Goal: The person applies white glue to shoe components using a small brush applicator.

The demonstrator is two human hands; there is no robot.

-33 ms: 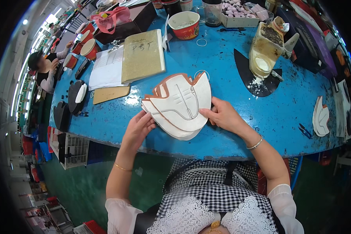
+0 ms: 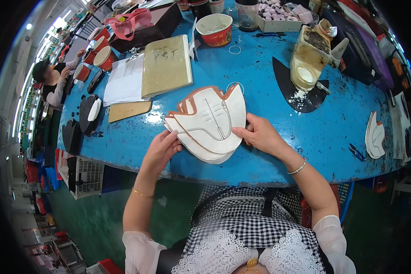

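Barely any change since earlier: stack of white shoe-upper pieces (image 2: 208,125) nudged slightly up-left. Left hand (image 2: 161,150) pinches its left edge, right hand (image 2: 259,134) grips the right edge, flat on blue surface (image 2: 333,123). Keep edges aligned, grip light. Glue jug (image 2: 308,57) beyond.

Almost nothing moves between the two frames. I see the stack (image 2: 208,124) of white shoe pieces sit a touch higher and further left on the table (image 2: 269,155) than before, and both hands ride with it: my left hand (image 2: 161,150) at its left edge, my right hand (image 2: 259,135) at its right edge.
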